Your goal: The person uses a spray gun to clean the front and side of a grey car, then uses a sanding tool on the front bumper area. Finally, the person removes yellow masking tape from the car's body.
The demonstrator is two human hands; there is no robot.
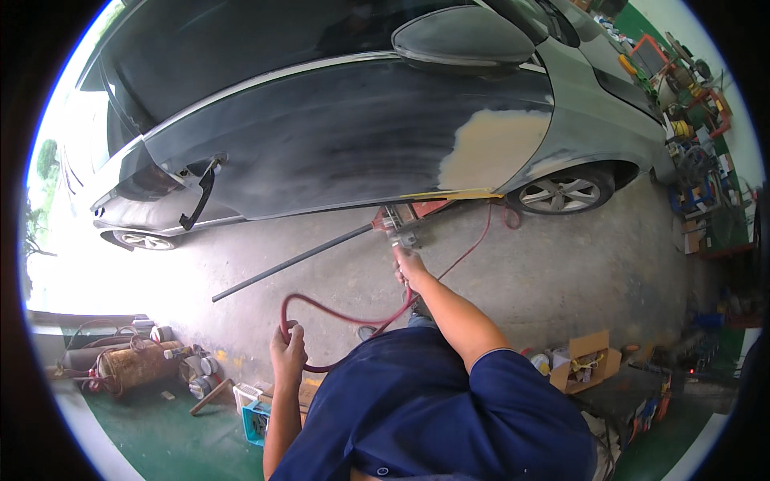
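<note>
1. Navy shirt (449, 401) is nearest the cam, filling lower mid view.
2. R hand (407, 266): fingers wrapped round a hand tool (396, 240), no visible gap in the grip. Tool's out ahead of the body, below the door's bottom edge as seen; exact kind too small to tell. Contact w/ anything beyond: can't tell.
3. L hand (289, 351): curled closed round the red hose (353, 320), off to the L at a bend. Hose loops across to near the R hand, & a run of it goes on toward the car's front wheel (565, 192).
4. Car door (337, 136): dark surface is dull, cloudy & streaked, so sanding's prob. well along.
5. Filler patch (493, 152), front lower corner: tan, spread on, no paint over it. Yellow strip (461, 195) shows along the bottom edge nearby.
6. Left undone, judging by looks: no gloss finish on patch or dull area; door handle (204, 192) sticks out, not seated flush. Mirror (469, 36) is matte grey too, prob. also unfinished.
7. Further out: red jack (417, 210) w/ long bar (293, 263) at the car's lower edge; rusty tank (132, 365) far L; open cardboard box (587, 361) R.
</note>
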